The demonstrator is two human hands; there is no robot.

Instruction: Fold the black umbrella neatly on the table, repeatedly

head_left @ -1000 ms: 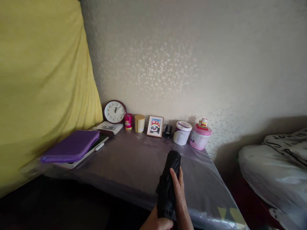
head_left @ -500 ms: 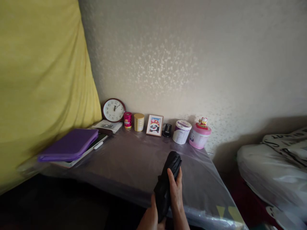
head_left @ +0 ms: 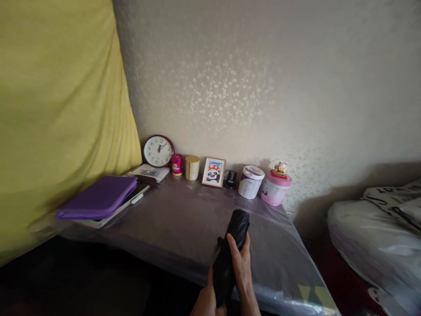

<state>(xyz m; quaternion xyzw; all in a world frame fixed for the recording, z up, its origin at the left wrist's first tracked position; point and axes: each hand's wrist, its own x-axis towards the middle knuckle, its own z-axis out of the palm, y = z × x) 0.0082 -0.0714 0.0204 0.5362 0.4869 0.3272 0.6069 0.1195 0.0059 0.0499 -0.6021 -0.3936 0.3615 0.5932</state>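
A folded black umbrella (head_left: 226,259) is held at a slant above the front edge of the table, its top end pointing away from me. My left hand (head_left: 207,295) grips its lower end, thumb along the left side. Higher up, my right hand (head_left: 241,267) wraps round the right side, with thumb and forefinger showing on the fabric. The other fingers of both hands are mostly hidden behind the umbrella. A small dark flap sticks out on its left side.
Along the wall on the plastic-covered table (head_left: 171,219) stand a clock (head_left: 158,151), a pink can (head_left: 176,165), a yellow tin (head_left: 192,168), a framed panda picture (head_left: 213,172), a white tub (head_left: 251,182) and a pink tub (head_left: 275,188). A purple folder (head_left: 98,197) lies left.
The umbrella's fabric looks wrapped smoother and tighter near its top. Both hands keep their hold with only a slight shift, and the view has moved a little.
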